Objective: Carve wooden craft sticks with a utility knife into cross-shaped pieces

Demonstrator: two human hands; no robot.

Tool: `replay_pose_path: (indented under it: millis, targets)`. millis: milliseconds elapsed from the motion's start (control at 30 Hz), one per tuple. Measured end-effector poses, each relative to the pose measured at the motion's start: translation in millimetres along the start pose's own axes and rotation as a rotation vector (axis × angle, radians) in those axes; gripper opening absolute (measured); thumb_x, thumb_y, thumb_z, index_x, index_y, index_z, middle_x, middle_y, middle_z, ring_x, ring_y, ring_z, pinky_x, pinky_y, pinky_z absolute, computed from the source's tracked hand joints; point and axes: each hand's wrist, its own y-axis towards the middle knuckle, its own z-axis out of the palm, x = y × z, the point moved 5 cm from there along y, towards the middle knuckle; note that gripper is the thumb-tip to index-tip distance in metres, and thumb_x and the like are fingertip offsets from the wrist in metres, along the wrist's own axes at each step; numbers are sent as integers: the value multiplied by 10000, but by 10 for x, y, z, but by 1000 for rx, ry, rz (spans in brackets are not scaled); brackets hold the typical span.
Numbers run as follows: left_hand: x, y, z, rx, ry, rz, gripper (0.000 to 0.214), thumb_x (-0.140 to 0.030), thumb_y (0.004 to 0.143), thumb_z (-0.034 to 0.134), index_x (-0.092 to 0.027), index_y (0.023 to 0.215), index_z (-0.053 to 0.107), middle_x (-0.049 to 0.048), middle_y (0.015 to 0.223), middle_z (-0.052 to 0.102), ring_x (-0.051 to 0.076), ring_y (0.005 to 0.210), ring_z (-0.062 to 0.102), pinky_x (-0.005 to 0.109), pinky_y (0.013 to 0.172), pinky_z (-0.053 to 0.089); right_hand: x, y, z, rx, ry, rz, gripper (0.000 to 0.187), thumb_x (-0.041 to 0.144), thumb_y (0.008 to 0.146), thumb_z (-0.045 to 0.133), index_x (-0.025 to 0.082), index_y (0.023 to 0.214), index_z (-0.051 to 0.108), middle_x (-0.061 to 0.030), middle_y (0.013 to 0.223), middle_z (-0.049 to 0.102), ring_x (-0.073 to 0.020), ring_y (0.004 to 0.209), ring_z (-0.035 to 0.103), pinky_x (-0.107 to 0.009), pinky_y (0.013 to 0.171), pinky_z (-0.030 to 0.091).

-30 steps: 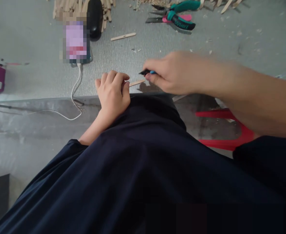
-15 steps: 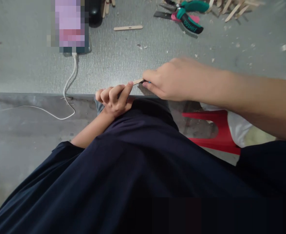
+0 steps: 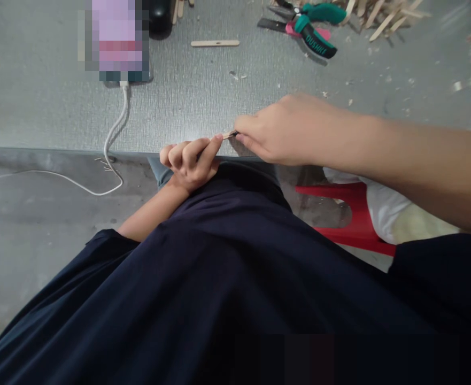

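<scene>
At the table's front edge, my left hand point(image 3: 191, 161) is closed, pinching a wooden craft stick point(image 3: 226, 136) between thumb and forefinger. Only a short length of the stick shows beyond the fingertips. My right hand point(image 3: 285, 130) meets it from the right, closed around a small dark tool point(image 3: 236, 132). Just the tool's tip shows, against the stick's end; the fist hides the rest, so its kind cannot be told. Farther back on the table lies another craft stick point(image 3: 215, 43) with a dark mark in its middle.
Green-handled pliers point(image 3: 317, 38) rest over a pink-and-dark tool point(image 3: 273, 24). Behind is a pile of craft sticks point(image 3: 383, 20). A blurred-out phone point(image 3: 117, 37) has a white cable point(image 3: 117, 120) hanging over the edge. A red stool point(image 3: 357, 214) stands below right.
The tool's dark tip still meets the stick, with slightly less of the stick and tool showing between my hands. The view has shifted a little; the table items lie as before.
</scene>
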Motion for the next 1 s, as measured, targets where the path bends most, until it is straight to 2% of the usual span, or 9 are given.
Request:
replay_pose_path:
  millis: [133, 300, 500, 600, 667, 733, 800, 867, 1000]
  targets:
    - [-13, 21, -10, 23, -10, -17, 227, -441, 802, 932, -369, 1005, 864, 129, 925, 690, 448, 1282, 584, 753, 1294, 247, 15, 4, -28, -36, 59, -18, 189, 348, 1042, 721, 243, 896, 664, 1, 573, 533, -230, 650, 638, -371, 667, 366]
    - [-42, 10, -64, -63, 29, 76, 355, -415, 709, 982, -389, 1051, 891, 121, 990, 750, 441, 1268, 586, 746, 1270, 264, 68, 21, -79, 70, 50, 79, 257, 309, 1045, 761, 247, 849, 607, -14, 576, 551, -290, 765, 728, -400, 729, 415]
    - [-36, -21, -70, -125, 74, 126, 283, -414, 729, 990, -374, 986, 880, 116, 1013, 745, 420, 1271, 611, 714, 1264, 311, 81, 58, -112, 60, 207, 139, 525, 204, 964, 856, 261, 690, 412, 38, 480, 246, -263, 767, 712, -386, 739, 428]
    - [-5, -25, -51, -145, 43, 121, 246, -395, 746, 980, -352, 958, 864, 120, 983, 725, 429, 1294, 612, 718, 1261, 327, 99, 69, -121, 61, 200, 127, 566, 165, 932, 878, 259, 676, 383, 46, 462, 196, -233, 712, 677, -370, 705, 399]
    - [16, -28, -43, -168, 30, 134, 259, -396, 738, 988, -345, 956, 857, 117, 957, 724, 425, 1282, 619, 708, 1259, 332, 129, 72, -140, 74, 104, 85, 526, 216, 984, 837, 263, 709, 391, 47, 481, 203, -235, 685, 652, -369, 690, 365]
    - [11, -44, -42, -199, 69, 192, 301, -411, 725, 992, -348, 989, 861, 109, 957, 741, 416, 1249, 636, 701, 1253, 328, 137, 72, -158, 104, 20, 69, 451, 276, 1034, 785, 261, 744, 441, 42, 500, 268, -228, 674, 631, -365, 689, 336]
    - [-24, -79, -39, -229, 170, 291, 353, -444, 760, 961, -348, 1088, 871, 106, 1005, 765, 411, 1230, 650, 713, 1243, 312, 131, 72, -173, 150, -44, 47, 298, 303, 1070, 731, 241, 821, 579, 30, 537, 430, -205, 675, 617, -355, 687, 313]
    - [-64, -125, -25, -245, 308, 386, 373, -484, 866, 881, -330, 1206, 869, 117, 1066, 780, 402, 1229, 646, 740, 1228, 292, 131, 73, -177, 210, -141, -14, 194, 333, 1125, 631, 198, 1020, 723, -5, 641, 614, -190, 682, 614, -347, 678, 289]
    - [-58, -157, 56, -146, 500, 430, 418, -499, 1055, 713, -276, 1397, 802, 138, 1136, 782, 368, 1246, 611, 759, 1212, 295, 128, 81, -180, 263, -248, -90, 456, 414, 1213, 442, 120, 1339, 767, -89, 824, 763, -208, 751, 668, -351, 676, 257]
